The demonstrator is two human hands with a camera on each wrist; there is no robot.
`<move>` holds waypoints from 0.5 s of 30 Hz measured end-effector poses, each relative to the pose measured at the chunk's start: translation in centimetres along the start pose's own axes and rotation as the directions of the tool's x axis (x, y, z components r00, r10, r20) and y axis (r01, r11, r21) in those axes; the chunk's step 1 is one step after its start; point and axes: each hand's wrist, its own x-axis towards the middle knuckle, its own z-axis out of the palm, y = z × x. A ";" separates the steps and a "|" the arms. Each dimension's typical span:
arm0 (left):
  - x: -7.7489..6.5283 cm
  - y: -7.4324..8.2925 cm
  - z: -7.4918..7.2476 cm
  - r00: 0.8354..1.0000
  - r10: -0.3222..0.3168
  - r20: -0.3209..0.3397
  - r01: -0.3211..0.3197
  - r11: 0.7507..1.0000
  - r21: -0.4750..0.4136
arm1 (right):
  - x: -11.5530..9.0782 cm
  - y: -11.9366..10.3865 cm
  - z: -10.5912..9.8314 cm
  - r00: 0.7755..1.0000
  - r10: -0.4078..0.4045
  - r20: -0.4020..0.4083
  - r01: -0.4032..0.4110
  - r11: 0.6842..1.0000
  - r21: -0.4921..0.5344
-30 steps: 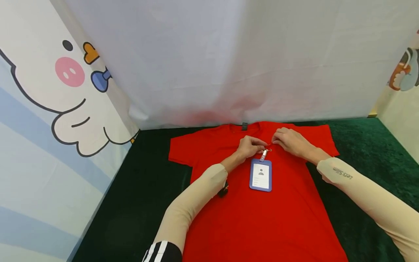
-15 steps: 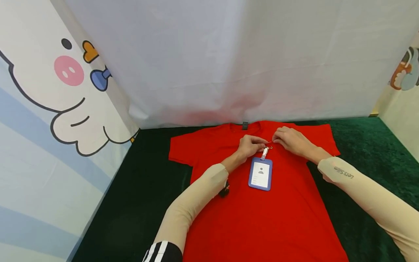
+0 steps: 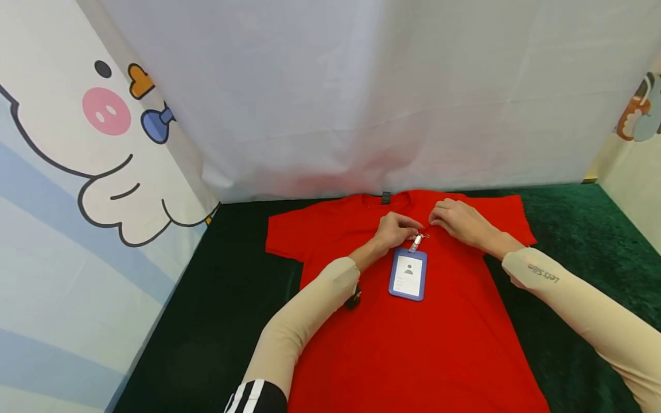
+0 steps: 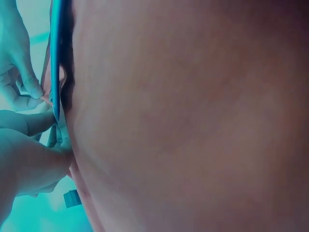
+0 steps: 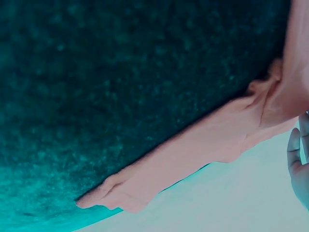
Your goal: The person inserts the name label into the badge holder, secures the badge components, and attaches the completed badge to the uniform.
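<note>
A red T-shirt [image 3: 413, 355] lies spread out with its collar at the back. On its chest, a blue-framed ID badge [image 3: 408, 275] hangs from a metal clip [image 3: 417, 242]. My left hand [image 3: 395, 229] pinches the top of the clip, its thumb and fingertips right at the shirt. Just to the right, my right hand [image 3: 455, 219] pinches a small raised bit of the shirt's fabric between thumb and finger. In the left wrist view, the badge [image 4: 56, 53] appears edge-on, standing off the shirt. Both hands' fingertips meet near its clip end.
A dark green cloth [image 3: 206, 332] covers the table. Behind it hangs a white curtain [image 3: 330, 103], close to the collar. A cartoon-printed panel [image 3: 46, 241] stands at the left. A small dark object [image 3: 353, 299] shows beside the left wrist.
The badge's lower end has swung slightly left. The strip of fabric between the fingertips lifted a little, then came down again. Both hands stay at nearly the same place.
</note>
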 end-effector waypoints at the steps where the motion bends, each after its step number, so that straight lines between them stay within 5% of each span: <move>1: 0.0 0.0 0.0 1.000 -0.005 0.004 0.005 1.000 -0.011 | 0.0 0.0 0.0 1.000 0.004 0.002 -0.004 1.000 0.001; 15: 0.1 0.1 0.0 1.000 -0.017 0.021 0.017 1.000 -0.024 | 0.5 0.4 0.0 1.000 -0.009 0.014 0.009 0.999 0.049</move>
